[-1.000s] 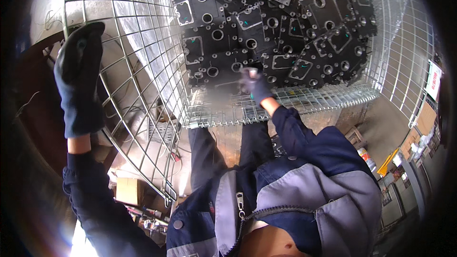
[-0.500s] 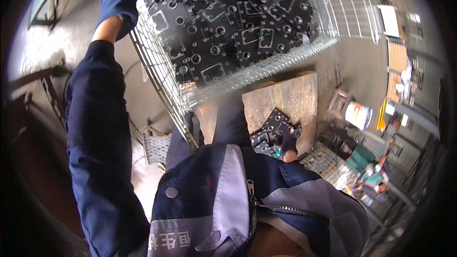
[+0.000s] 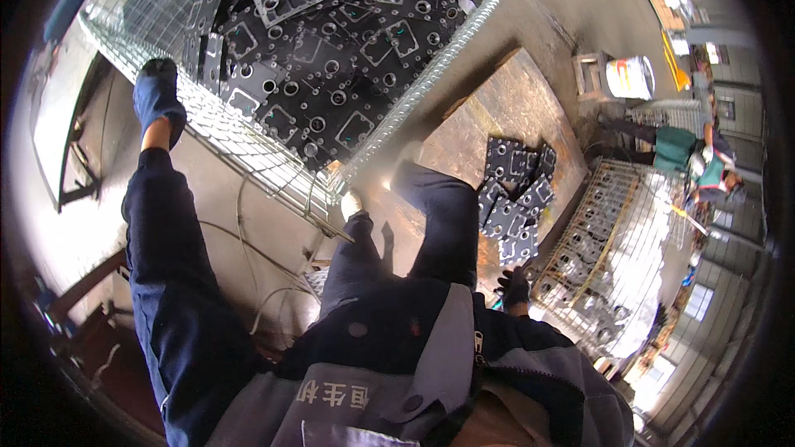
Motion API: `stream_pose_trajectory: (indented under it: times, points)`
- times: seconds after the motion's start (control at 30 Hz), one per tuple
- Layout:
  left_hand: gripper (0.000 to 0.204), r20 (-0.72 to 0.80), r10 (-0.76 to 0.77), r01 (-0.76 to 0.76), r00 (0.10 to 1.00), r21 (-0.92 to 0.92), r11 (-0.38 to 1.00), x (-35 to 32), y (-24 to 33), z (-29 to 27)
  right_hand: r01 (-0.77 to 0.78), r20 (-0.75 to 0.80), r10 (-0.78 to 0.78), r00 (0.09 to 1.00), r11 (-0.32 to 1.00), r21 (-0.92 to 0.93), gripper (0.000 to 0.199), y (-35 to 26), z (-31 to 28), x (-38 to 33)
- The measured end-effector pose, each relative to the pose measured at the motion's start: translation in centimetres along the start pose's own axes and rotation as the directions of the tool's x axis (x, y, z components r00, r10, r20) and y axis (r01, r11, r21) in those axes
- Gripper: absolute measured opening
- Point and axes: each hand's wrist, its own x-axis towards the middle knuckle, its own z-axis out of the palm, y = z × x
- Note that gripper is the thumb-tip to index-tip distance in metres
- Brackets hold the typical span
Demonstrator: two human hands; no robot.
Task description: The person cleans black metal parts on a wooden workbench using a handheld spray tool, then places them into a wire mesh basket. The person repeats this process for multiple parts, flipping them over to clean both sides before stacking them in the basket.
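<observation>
Touching basket edge (image 3: 217,118), apparently: left hand (image 3: 160,99); right hand (image 3: 516,287) near black plates (image 3: 507,217).

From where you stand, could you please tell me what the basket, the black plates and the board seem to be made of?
Basket: probably galvanised steel, given its shiny silvery wire mesh. Plates: likely metal, painted or coated black, with bare silvery rims around holes. Board: apparently worn wood, from its brown, scuffed surface.

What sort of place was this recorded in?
Probably a factory or metalworking shop: a wire cage piled with flat black parts, more of them lying on a wooden board, and a person in green farther off.
</observation>
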Motion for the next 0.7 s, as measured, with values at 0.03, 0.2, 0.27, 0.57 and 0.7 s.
stream_pose_trajectory:
  times: [0.03,0.2,0.27,0.57,0.7]
  points:
    - [0.037,0.017,0.010,-0.011,1.000,0.060,0.998,0.4,-0.5,-1.1,0.037,-0.028,-0.037,0.999,0.999,0.006,0.049,1.4,0.1,-1.2]
    - [0.034,0.016,-0.087,0.089,0.996,-0.100,0.991,-1.5,3.1,-0.9,-0.241,-0.198,0.266,0.944,0.960,0.142,0.057,7.9,-6.4,-1.5]
    - [0.029,0.029,-0.081,0.084,0.996,-0.111,0.990,-1.1,2.7,-1.0,-0.280,-0.221,0.293,0.930,0.956,0.090,0.058,9.2,-6.0,-2.4]
    - [0.026,0.097,-0.025,0.040,0.995,-0.154,0.987,-2.1,4.0,-2.0,-0.206,-0.403,0.144,0.904,0.972,-0.115,0.042,10.3,-6.7,-2.7]
    - [0.026,0.015,0.071,-0.069,0.997,-0.107,0.992,0.1,-1.4,-0.5,-0.168,-0.332,0.154,0.931,0.986,-0.012,0.041,8.8,-7.4,-0.7]
